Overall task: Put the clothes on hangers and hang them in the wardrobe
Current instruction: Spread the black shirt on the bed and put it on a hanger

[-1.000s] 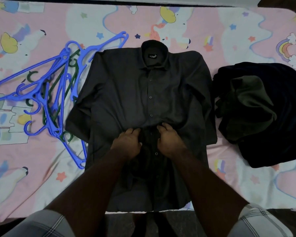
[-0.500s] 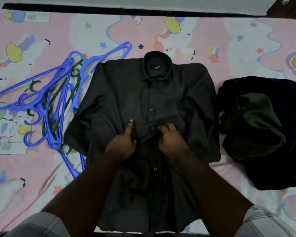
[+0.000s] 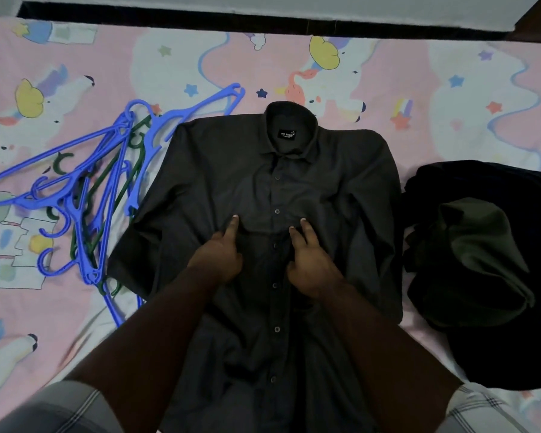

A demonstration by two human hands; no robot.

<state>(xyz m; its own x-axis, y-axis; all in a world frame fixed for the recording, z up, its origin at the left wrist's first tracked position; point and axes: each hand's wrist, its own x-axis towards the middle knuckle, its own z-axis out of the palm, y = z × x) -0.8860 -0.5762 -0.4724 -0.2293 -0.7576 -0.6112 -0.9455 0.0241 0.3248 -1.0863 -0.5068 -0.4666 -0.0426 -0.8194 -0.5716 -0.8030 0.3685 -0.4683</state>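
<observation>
Currently the bedsheet [image 3: 450,89], pink cotton with cartoon prints, serves as the work surface. Dark button-up shirt [image 3: 231,170] lies flat on it, front up, collar away from the person, sleeves folded in; thin, smooth weave. Pile of dark clothes [image 3: 487,260] waits just right of it, soft and bunched. Tangle of blue and green plastic hangers [image 3: 85,195] sits left, one tucked under the shoulder. Left hand [image 3: 216,254] and right hand [image 3: 310,264] flank the placket mid-chest, fingers partly curled, tips pressing cloth, probably working a button; actual pinch not visible.
</observation>
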